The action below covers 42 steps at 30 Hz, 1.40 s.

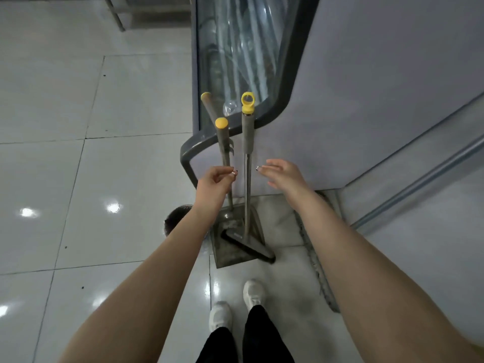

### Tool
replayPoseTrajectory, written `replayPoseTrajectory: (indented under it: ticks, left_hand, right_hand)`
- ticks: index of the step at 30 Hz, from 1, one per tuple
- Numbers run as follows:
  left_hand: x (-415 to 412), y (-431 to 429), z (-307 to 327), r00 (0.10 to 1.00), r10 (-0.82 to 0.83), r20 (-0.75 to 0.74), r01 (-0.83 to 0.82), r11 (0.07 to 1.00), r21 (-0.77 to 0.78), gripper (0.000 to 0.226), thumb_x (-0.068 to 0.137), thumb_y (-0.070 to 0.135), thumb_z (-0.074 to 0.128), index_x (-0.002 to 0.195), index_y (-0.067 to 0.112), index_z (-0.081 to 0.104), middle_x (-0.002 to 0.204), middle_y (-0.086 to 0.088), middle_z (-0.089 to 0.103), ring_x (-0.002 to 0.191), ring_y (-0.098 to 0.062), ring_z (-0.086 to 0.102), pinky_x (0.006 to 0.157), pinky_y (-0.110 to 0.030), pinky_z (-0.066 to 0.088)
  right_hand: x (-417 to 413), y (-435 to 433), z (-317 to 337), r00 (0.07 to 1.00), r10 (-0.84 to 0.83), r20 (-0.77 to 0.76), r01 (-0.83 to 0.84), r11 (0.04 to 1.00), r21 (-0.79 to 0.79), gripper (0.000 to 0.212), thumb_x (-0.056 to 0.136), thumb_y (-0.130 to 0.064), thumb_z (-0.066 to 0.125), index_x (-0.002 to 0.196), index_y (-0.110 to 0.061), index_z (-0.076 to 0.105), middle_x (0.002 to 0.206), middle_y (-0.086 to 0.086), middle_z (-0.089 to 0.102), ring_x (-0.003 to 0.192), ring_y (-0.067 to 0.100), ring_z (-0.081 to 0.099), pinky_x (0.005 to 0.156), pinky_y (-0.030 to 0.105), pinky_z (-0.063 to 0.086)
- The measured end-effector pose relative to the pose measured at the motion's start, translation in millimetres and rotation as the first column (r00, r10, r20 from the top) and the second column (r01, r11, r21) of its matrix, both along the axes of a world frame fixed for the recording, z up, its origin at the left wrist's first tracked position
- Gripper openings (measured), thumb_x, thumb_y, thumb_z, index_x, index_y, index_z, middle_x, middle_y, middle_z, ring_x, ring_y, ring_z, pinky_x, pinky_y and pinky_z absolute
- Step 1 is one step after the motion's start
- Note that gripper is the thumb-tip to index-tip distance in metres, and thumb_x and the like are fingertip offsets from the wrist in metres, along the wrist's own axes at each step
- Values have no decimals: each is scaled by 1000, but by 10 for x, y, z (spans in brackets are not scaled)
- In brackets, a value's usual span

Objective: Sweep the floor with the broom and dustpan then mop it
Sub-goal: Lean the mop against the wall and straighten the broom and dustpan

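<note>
Broom (246,158) stood upright, shaft running straight up btwn my two hands, head down in the dustpan (227,255) below them. R hand (281,174) was open, fingertips just beside the shaft, so nearer for the grab. L hand (213,180) was loosely curled, gripping nothing, right at the dustpan's handle.

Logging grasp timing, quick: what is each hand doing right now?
Left hand: fingers curled in front of the dustpan handle; grip cannot be told.
Right hand: open, holding nothing, just short of the broom handle.
</note>
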<state>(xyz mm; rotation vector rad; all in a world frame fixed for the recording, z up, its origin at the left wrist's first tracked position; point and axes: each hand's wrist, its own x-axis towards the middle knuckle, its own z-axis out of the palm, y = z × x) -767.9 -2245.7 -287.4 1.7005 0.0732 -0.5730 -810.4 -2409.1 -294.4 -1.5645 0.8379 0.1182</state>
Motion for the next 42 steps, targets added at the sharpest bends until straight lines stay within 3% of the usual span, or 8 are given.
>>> replayPoseTrajectory:
  ticks: [5, 9, 18, 20, 24, 31, 38, 42]
  left_hand:
    - [173, -256, -499, 998, 43, -41, -42, 999, 29, 13, 88, 11, 62, 90, 24, 63, 103, -3, 69, 102, -18, 64, 95, -39, 51]
    - [298, -388, -820, 999, -12, -40, 13, 1000, 21, 20, 89, 11, 61, 109, 13, 62, 107, -4, 68, 98, -11, 63, 93, -29, 49]
    - [523, -592, -1350, 997, -64, -33, 64, 998, -4, 46, 88, 11, 64, 132, 7, 49, 130, -5, 56, 122, -13, 51, 95, -17, 40]
    - [571, -661, -1445, 995, -101, -26, 101, 995, -13, 44, 89, 10, 63, 131, 5, 51, 123, -2, 60, 112, -6, 57, 94, -13, 43]
    - [580, -729, -1562, 989, -143, 47, 142, 989, 30, 30, 90, 14, 61, 120, 8, 62, 97, 7, 64, 76, 15, 58, 67, 3, 43]
    - [473, -667, -1596, 970, -240, 48, 237, 970, 62, 29, 92, 18, 60, 119, 12, 64, 103, 5, 65, 84, 10, 57, 74, 1, 45]
    - [343, -667, -1488, 955, -290, 68, 288, 957, 36, 24, 90, 23, 62, 112, 16, 67, 97, 9, 66, 86, 9, 61, 80, -6, 47]
    - [291, -678, -1286, 941, -327, 87, 331, 943, -28, 17, 91, 20, 61, 107, 24, 62, 95, 12, 65, 82, 16, 60, 74, -2, 46]
  right_hand:
    - [287, -203, -490, 997, 73, -10, -73, 997, -22, 60, 79, -32, 72, 130, -10, 51, 127, 5, 60, 113, 16, 57, 98, 34, 45]
    - [471, -351, -763, 995, 96, 25, -95, 995, -27, 57, 83, -29, 70, 132, -8, 51, 128, 5, 59, 116, 16, 56, 98, 32, 44]
    - [731, -331, -1096, 984, 90, 155, -92, 996, 9, 23, 88, -34, 63, 105, -20, 58, 93, -18, 61, 86, -11, 55, 83, 18, 45]
    - [757, -339, -1123, 982, 83, 168, -85, 996, 3, 19, 88, -34, 64, 100, -21, 60, 90, -19, 62, 81, -14, 57, 78, 15, 45]
    - [701, -321, -1129, 971, 110, 212, -100, 993, -56, 8, 87, -33, 65, 82, -28, 62, 76, -18, 68, 69, -13, 63, 63, 8, 48]
    - [506, -297, -1157, 936, 96, 339, -71, 994, -86, 7, 91, -18, 61, 85, -20, 63, 83, -2, 68, 84, 16, 65, 93, 40, 52]
    - [322, -323, -926, 929, 64, 365, -49, 998, -50, 10, 92, -17, 59, 84, -17, 65, 92, 11, 68, 90, 23, 67, 89, 40, 55]
    - [295, -327, -615, 912, 15, 410, -10, 1000, -14, 20, 95, -14, 54, 97, 3, 64, 87, 10, 67, 85, 24, 65, 83, 44, 54]
